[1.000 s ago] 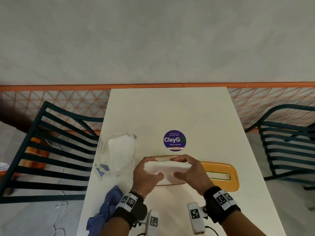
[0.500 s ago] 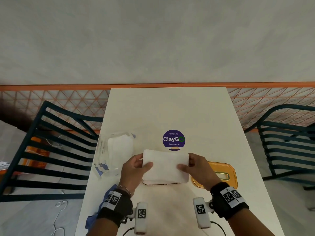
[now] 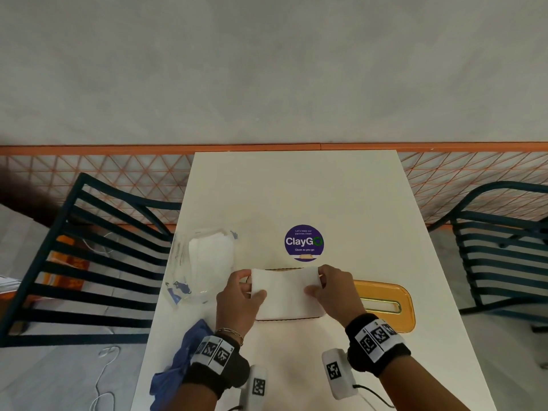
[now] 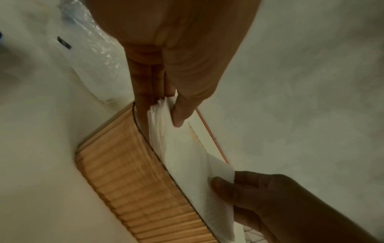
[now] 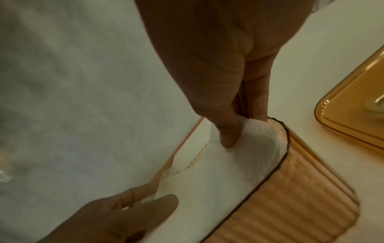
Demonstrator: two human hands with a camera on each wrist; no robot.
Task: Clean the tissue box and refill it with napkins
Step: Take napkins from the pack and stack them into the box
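Observation:
A white napkin stack [image 3: 285,292] lies across the mouth of the ribbed amber tissue box [image 4: 133,185], which stands open on the white table [image 3: 296,188]. My left hand [image 3: 241,295] pinches the stack's left end, thumb on top and fingers underneath inside the box rim. My right hand [image 3: 332,289] pinches the right end the same way. In the right wrist view the napkin stack [image 5: 218,177] dips into the tissue box [image 5: 290,205]. The box's amber lid [image 3: 385,307] with its slot lies flat to the right.
A clear plastic pack of napkins [image 3: 204,262] lies to the left of the box. A blue cloth [image 3: 178,363] sits at the near left edge. A purple round sticker [image 3: 304,242] marks the table's middle. Dark slatted chairs [image 3: 89,262] flank both sides.
Both hands have spread apart to the ends of the napkin stack and lowered it flat onto the open box; a second ago it was bunched between them.

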